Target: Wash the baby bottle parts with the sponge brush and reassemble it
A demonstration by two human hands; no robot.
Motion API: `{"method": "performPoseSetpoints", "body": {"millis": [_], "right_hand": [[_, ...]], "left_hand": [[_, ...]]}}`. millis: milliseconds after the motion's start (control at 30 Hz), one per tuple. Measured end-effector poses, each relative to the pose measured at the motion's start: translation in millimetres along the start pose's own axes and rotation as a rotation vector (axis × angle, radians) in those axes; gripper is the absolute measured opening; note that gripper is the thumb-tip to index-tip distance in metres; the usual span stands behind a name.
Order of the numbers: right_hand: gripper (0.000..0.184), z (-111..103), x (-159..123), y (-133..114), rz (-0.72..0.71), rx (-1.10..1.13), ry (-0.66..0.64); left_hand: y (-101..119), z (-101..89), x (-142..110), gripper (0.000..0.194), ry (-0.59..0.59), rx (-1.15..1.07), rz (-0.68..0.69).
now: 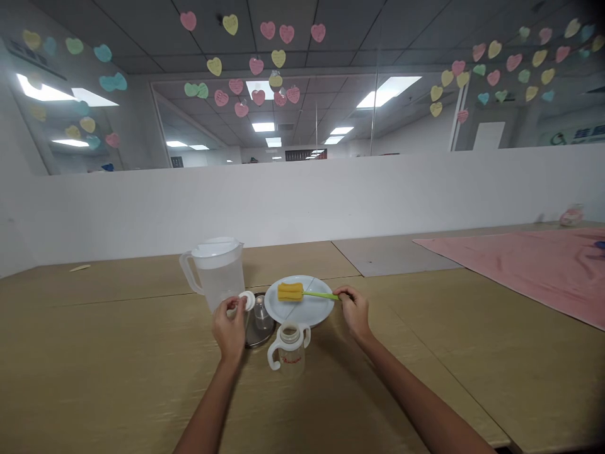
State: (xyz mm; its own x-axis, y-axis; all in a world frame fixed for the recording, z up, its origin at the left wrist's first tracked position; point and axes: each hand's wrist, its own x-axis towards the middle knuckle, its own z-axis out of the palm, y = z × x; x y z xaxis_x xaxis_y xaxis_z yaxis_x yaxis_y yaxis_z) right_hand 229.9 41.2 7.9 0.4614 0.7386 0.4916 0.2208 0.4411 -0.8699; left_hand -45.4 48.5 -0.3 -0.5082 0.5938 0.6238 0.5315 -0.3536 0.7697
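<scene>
My left hand (230,328) pinches a small round white bottle cap (247,301) between thumb and fingers. My right hand (353,311) grips the green handle of a bottle brush (321,294); its yellow sponge head (290,291) is over the white oval plate (309,312). Between my forearms stands an uncapped, two-handled baby bottle (290,353), clear with red lettering. Beside my left hand, a small clear container (261,313) rests on a round metal tray (255,338). Behind that hand is a translucent plastic pitcher (220,271), partly hidden by it.
The wooden table (118,366) runs back to a low white wall (302,202) topped by glass with heart-shaped notes. A pink cloth (534,265) covers the right side, near a pinkish jar (571,215). A grey sheet (392,255) lies left of the cloth.
</scene>
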Motion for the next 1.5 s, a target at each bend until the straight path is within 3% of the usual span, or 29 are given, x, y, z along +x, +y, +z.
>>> {"method": "performPoseSetpoints", "body": {"millis": [600,800,967,1233,1367,1500], "right_hand": [[0.019,-0.3,-0.6,-2.3,0.006,-0.006,-0.006],[0.019,0.1,-1.2,-4.4,0.0,-0.011,0.002],[0.019,-0.2,-1.2,-6.0,0.0,-0.023,0.002],[0.019,0.1,-1.1,-3.3,-0.004,-0.014,-0.008],[0.02,0.3,-2.0,-4.5,0.001,-0.021,-0.004],[0.02,0.5,-2.3,-5.3,0.004,-0.018,0.003]], "left_hand": [[2.1,-0.9,-2.3,0.038,-0.025,-0.115,-0.066],[-1.5,1.6,-1.2,0.04,0.028,-0.113,-0.028],[0.1,1.0,-0.8,0.038,0.004,-0.12,-0.125],[-3.9,2.1,-0.8,0.037,-0.022,-0.155,-0.111],[-6.7,4.5,-0.1,0.038,0.03,-0.214,-0.061],[-8.3,4.7,0.5,0.038,0.032,-0.205,-0.168]]}}
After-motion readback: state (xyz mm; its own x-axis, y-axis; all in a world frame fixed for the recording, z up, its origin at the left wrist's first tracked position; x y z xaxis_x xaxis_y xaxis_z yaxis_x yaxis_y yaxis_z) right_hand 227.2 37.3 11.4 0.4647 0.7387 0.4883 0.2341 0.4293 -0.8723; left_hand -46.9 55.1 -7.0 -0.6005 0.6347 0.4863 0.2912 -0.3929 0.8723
